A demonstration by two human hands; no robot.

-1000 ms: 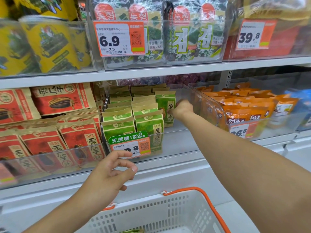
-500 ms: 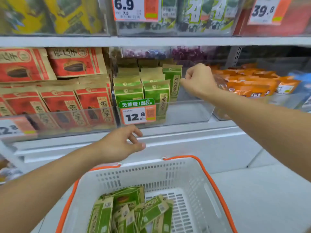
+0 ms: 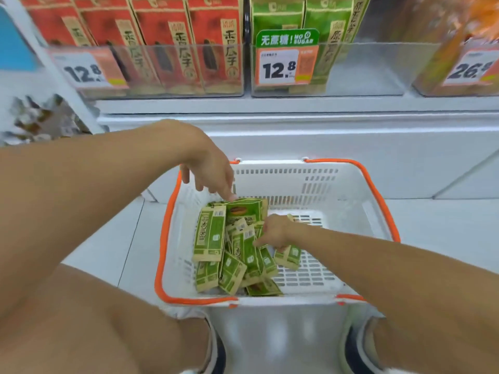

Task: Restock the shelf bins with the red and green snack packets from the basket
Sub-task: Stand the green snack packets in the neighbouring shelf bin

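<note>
The right hand [image 3: 274, 231] reaches down into the heap of green paper snack packets [image 3: 237, 249], its fingers curled round one packet near the heap's right edge. The left hand [image 3: 209, 168] hangs over the far left corner of the white plastic basket with orange handles [image 3: 378, 201], fingers loosely spread, one fingertip touching the topmost packet. The packets lie flat and jumbled along the basket's left side; the largest one's long axis runs from near edge to far edge. On the shelf beyond, a clear bin [image 3: 364, 68] holds upright green packets, beside a bin of upright red packets [image 3: 172, 41].
</note>
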